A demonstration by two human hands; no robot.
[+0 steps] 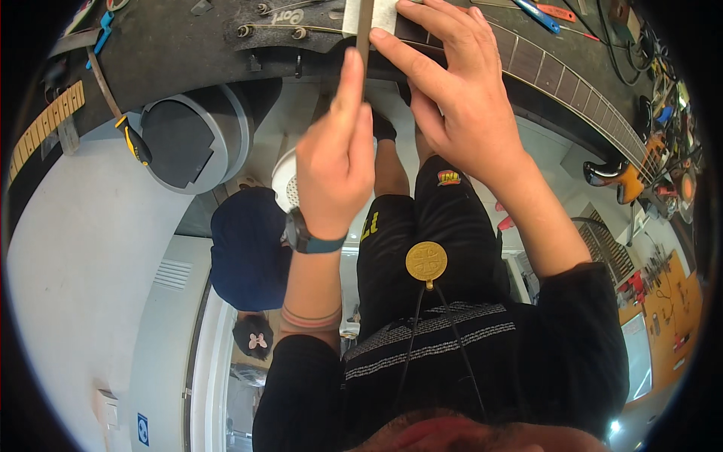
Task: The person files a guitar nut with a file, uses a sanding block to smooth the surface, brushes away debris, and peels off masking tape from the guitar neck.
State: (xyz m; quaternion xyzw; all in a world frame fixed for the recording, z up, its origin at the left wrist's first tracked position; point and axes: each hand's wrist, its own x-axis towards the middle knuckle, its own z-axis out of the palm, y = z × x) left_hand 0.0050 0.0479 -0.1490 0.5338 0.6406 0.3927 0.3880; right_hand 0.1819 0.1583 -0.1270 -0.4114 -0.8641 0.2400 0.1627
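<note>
Head view: dark workbench (188,45), guitar neck (557,75), cluttered workshop.

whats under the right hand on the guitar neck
The right hand lies flat on the dark fretboard of a guitar neck, fingers beside a thin file held by the left hand. Frets beneath the palm are hidden.

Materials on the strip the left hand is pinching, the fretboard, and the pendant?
Strip: looks like dull grey-brown metal, thin and straight; could be a file, unclear. Fretboard: dark matte wood, apparently, crossed by bright metal frets. Pendant: gold-coloured metal look, slightly shiny round disc. Left hand grips the strip; right hand rests on the neck.
</note>
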